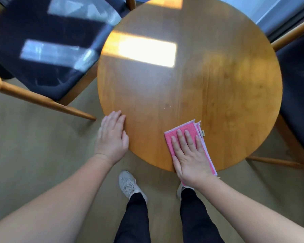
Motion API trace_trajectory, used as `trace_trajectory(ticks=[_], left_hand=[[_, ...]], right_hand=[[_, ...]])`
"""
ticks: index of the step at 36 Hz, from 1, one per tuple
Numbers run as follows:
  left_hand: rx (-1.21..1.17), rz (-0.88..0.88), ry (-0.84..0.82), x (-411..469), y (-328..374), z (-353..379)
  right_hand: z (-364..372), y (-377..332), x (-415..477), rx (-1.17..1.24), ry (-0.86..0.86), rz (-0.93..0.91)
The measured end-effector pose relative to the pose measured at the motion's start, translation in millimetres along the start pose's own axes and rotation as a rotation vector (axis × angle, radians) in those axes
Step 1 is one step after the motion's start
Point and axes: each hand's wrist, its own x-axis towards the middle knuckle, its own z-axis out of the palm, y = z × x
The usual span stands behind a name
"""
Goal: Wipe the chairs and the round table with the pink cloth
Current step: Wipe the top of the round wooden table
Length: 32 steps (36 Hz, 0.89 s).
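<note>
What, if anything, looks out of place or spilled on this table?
Nothing much. A few pale specks lie on the round table ahead of the pink cloth, which overhangs the near edge under the right hand.

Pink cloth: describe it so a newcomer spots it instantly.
Start at the round wooden table mid-view. At its near edge, right of centre, the right hand presses flat on the pink cloth. It is the only pink thing, edged in pale trim with a small tag.

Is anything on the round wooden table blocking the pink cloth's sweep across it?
Nothing visible does. The right hand presses the folded pink cloth flat at the near edge of the round wooden table; only the left hand rests on its near-left rim.
</note>
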Motion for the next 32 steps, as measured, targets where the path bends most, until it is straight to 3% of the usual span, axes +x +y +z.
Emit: trace_trajectory(ticks=[10,20,32], left_hand=[[0.168,-0.124,-0.023,43.1,-20.1,-3.1],[0.111,-0.085,0.029,48.3,-26.4,11.6],[0.069,-0.054,0.054,49.7,-33.9,15.8]], right_hand=[[-20.3,29.2,36.4,-0.063,0.026,-0.267],[-65.2,68.8,151.1,0.027,0.039,0.164],[-90.8,75.8,236.4,0.002,0.085,0.197]])
